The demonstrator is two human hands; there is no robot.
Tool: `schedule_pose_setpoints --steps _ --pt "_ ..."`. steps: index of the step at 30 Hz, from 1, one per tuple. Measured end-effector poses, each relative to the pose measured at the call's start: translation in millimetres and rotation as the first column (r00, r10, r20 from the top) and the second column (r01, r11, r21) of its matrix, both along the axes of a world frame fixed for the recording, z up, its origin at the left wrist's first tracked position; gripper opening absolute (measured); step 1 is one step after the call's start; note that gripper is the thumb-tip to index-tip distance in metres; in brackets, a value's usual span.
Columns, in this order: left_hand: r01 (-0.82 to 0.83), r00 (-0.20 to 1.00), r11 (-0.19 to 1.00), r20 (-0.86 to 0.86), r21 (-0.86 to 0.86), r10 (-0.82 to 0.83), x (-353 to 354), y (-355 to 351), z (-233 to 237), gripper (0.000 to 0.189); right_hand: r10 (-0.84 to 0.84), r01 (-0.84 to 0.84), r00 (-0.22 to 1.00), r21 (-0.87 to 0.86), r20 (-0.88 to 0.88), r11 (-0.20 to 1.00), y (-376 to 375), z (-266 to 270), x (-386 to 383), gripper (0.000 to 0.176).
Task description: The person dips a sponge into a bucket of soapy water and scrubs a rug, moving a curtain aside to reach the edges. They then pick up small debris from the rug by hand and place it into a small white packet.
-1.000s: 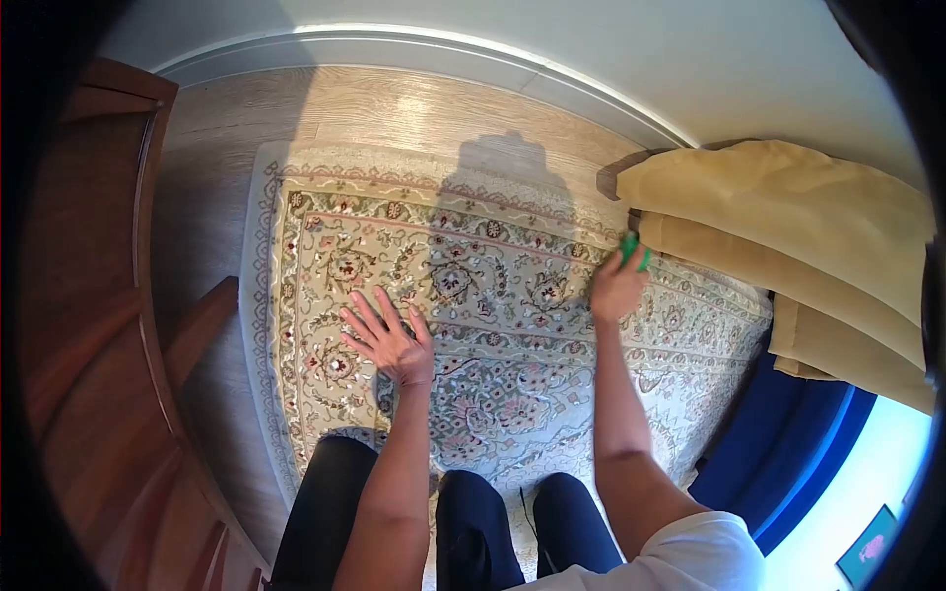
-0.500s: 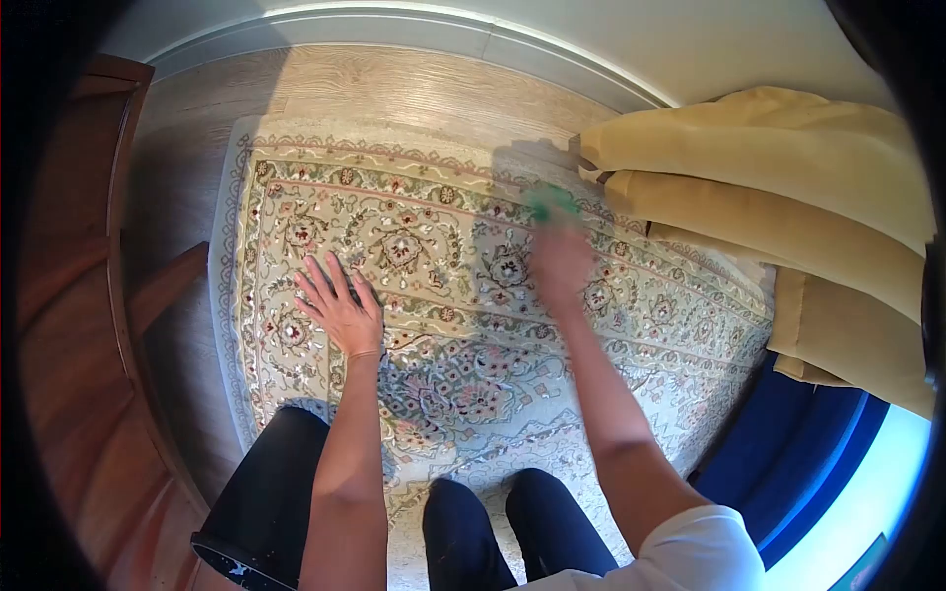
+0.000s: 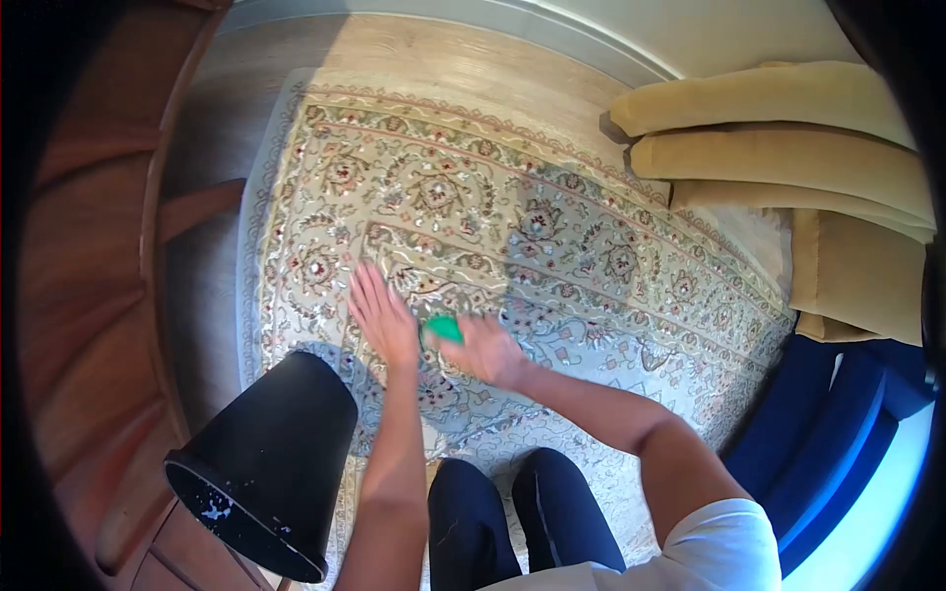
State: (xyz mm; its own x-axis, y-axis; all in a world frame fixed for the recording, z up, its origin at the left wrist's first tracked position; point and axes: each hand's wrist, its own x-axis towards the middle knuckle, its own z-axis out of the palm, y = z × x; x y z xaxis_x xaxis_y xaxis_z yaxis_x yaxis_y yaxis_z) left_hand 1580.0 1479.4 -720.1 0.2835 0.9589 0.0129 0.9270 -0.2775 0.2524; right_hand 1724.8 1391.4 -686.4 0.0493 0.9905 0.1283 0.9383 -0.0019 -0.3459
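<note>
My right hand (image 3: 490, 352) is closed around a small green brush (image 3: 442, 329), low over the patterned rug (image 3: 434, 193), with its edges smeared by motion. The brush's underside is hidden. Just left of it, my left hand (image 3: 380, 313) lies palm down on the rug, fingers stretched out and thumb side toward the brush. Floral motifs and border bands cover the beige and pale blue rug.
A black bin (image 3: 271, 453) leans at the lower left beside my left forearm. Wooden furniture (image 3: 99, 246) stands along the left. Mustard cushions (image 3: 778, 153) and a dark blue seat (image 3: 823, 443) are at the right. A skirting board (image 3: 581, 37) runs along the back wall.
My right hand has swept the green brush from the rug's far right side back toward me and left, beside my left hand. The whole view has shifted, with the bin showing more.
</note>
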Motion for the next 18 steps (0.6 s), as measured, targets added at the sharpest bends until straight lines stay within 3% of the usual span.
schedule_pose_setpoints --steps 2,4,5,6,7,8,11,13,14,15,16,18 --pt "-0.025 1.000 0.996 -0.019 -0.085 0.023 -33.4 -64.8 6.7 0.051 0.385 -0.389 0.921 -0.159 -0.057 0.907 -14.0 6.9 6.0 0.031" --pt "-0.036 0.999 0.994 -0.017 -0.102 0.035 -44.1 -87.6 6.8 0.051 0.210 -0.345 0.915 -0.394 -0.345 0.852 62.1 17.7 50.8 0.029" --pt "-0.036 0.998 0.994 -0.050 -0.105 0.030 -47.4 -90.6 5.3 0.052 0.284 -0.229 0.953 -0.370 0.102 0.900 97.3 14.8 68.3 0.031" --pt "-0.039 0.996 0.992 -0.082 -0.116 0.029 -50.0 -95.7 5.0 0.053 -0.048 0.050 0.999 -0.412 0.016 0.910 134.7 34.1 83.1 0.032" --pt "-0.042 0.995 0.992 -0.090 -0.122 0.032 -50.1 -95.8 5.3 0.054 -0.510 0.325 0.835 -0.563 -0.207 0.760 179.7 -1.2 105.9 0.032" --pt "-0.054 0.995 0.991 -0.094 -0.123 0.043 -50.3 -95.6 2.9 0.054 -0.303 0.309 0.948 -0.063 0.093 0.949 196.8 -4.8 111.4 0.031" --pt "-0.047 0.995 0.987 -0.093 -0.156 0.033 -53.5 -95.6 2.9 0.055 -0.288 0.297 0.952 -0.086 0.098 0.951 192.3 -13.4 65.8 0.033" --pt "-0.053 0.995 0.986 -0.090 -0.158 0.039 -56.3 -96.1 -1.5 0.055 -0.145 0.109 0.984 -0.288 -0.104 0.951 135.8 -20.0 -3.2 0.033" --pt "-0.047 0.995 0.986 -0.098 -0.161 0.032 -57.3 -96.2 -2.1 0.055 0.156 -0.165 0.983 -0.093 -0.097 0.982 107.2 -17.0 -20.2 0.032" --pt "-0.054 0.996 0.984 -0.080 -0.170 0.041 -57.3 -95.5 0.1 0.054 0.432 -0.427 0.901 0.095 -0.039 0.899 89.8 -16.2 -26.0 0.031" --pt "-0.063 0.996 0.984 -0.080 -0.167 0.050 -56.0 -94.9 2.0 0.054 0.440 -0.435 0.897 0.098 -0.038 0.895 106.9 -25.7 -15.4 0.031" --pt "-0.049 0.998 0.985 -0.039 -0.167 0.043 -57.1 -94.1 4.4 0.053 0.267 -0.290 0.957 -0.414 -0.115 0.863 173.0 -52.0 22.4 0.030"
